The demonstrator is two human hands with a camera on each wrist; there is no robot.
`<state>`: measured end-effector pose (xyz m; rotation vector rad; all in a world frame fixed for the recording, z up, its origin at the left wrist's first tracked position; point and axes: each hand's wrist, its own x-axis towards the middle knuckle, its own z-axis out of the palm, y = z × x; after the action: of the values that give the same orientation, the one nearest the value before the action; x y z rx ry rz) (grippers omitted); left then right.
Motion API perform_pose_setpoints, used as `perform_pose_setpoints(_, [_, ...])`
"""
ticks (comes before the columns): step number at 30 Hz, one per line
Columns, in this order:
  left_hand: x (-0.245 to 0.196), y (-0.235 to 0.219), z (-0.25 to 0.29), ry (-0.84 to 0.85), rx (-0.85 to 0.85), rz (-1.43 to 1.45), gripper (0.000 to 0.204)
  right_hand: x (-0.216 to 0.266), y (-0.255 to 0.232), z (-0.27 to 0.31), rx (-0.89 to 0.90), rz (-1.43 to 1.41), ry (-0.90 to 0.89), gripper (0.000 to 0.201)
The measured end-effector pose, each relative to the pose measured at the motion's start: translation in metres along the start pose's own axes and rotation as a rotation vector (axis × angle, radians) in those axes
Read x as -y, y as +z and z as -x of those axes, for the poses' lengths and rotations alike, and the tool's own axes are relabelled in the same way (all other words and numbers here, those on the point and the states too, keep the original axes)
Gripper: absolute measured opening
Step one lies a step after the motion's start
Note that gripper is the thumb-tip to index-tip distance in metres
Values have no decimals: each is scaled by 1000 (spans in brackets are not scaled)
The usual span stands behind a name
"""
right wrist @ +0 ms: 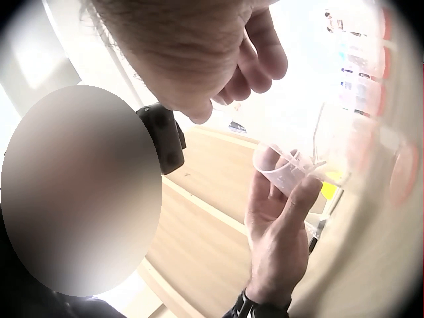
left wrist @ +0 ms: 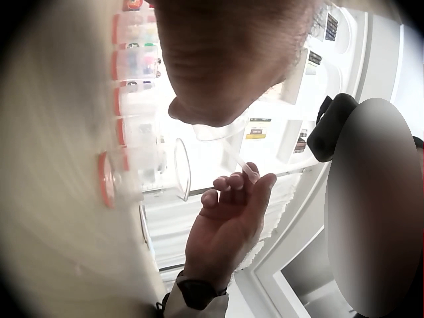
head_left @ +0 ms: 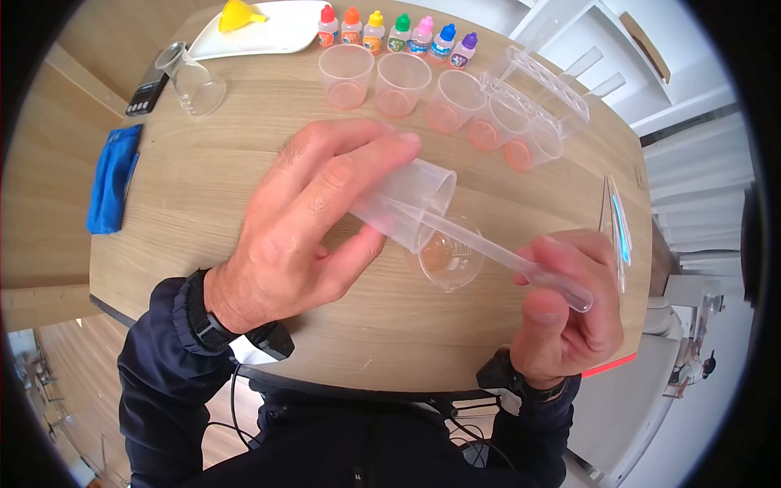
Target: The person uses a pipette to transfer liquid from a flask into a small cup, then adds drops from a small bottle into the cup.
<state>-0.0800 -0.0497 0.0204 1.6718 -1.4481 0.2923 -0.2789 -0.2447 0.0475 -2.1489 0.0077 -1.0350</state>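
Note:
My left hand (head_left: 301,220) grips a clear plastic cup (head_left: 411,183) from above, tipped on its side with the mouth toward the right. Between the fingers and thumb of my right hand (head_left: 582,317) is a translucent plastic dropper pipette (head_left: 496,254), its bulb end by the palm. The pipette's thin tip reaches through the cup's mouth into it. Below the cup, a small clear beaker (head_left: 455,268) with printed marks stands on the table, partly hidden by the cup. In the right wrist view the tilted cup (right wrist: 281,175) shows in the left hand (right wrist: 275,252).
Several clear cups (head_left: 403,73) with pinkish liquid at the bottom stand in a row behind. Farther back are colour-capped dropper bottles (head_left: 399,37), a white tray (head_left: 285,37) with a yellow funnel (head_left: 236,15), and a clear test tube rack (head_left: 541,89). A flask (head_left: 199,89) and blue cloth (head_left: 114,179) lie left.

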Motion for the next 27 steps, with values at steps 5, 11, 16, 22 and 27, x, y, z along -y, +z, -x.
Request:
perform_pose_setpoints(5, [0, 1, 0, 10, 4, 5, 67, 0, 4, 0, 11, 7, -18, 42])
perform_pose_setpoints(11, [1, 1, 0, 27, 3, 7, 66, 0, 3, -1, 19, 68, -43, 39])
perform_pose_setpoints(16, [0, 1, 0, 22, 2, 7, 66, 0, 3, -1, 16, 34, -27, 41])
perform_pose_setpoints(22, [0, 1, 0, 12, 3, 6, 66, -2, 3, -1, 15, 0, -22, 47])
perform_pose_setpoints(27, [2, 0, 1, -16, 3, 21, 68, 0, -3, 1, -137, 3, 39, 49])
